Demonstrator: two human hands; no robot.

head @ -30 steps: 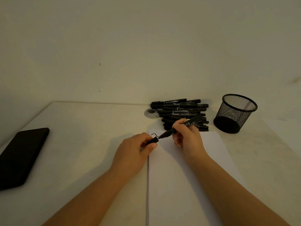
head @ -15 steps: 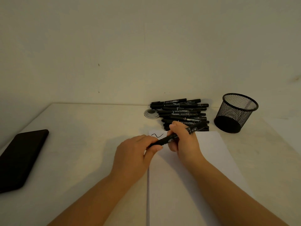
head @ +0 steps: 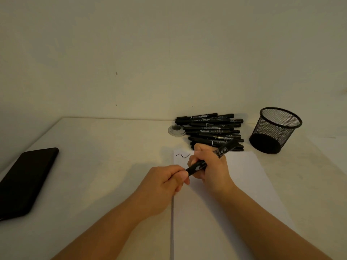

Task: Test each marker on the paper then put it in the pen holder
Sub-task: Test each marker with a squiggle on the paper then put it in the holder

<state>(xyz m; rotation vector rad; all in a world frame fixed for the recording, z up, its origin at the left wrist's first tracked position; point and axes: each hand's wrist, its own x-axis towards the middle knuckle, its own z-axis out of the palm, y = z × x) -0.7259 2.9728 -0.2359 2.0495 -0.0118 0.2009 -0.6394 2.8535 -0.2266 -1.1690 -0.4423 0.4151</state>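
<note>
I can't see the near end of the marker (head: 210, 160); my left hand (head: 165, 184) covers it, cap and tip alike. The phone (head: 26, 181) runs off the left edge. The paper (head: 234, 203) is cut by the bottom edge. Print on the marker pile (head: 212, 130) is too small to read.

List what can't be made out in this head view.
- Tip end of the held marker: hidden inside the left hand; cap on or off unclear.
- Lettering on the marker pile: too small and dim.
- Phone: cut off by the left edge.
- Paper: bottom cut off, partly under the right hand.
</note>
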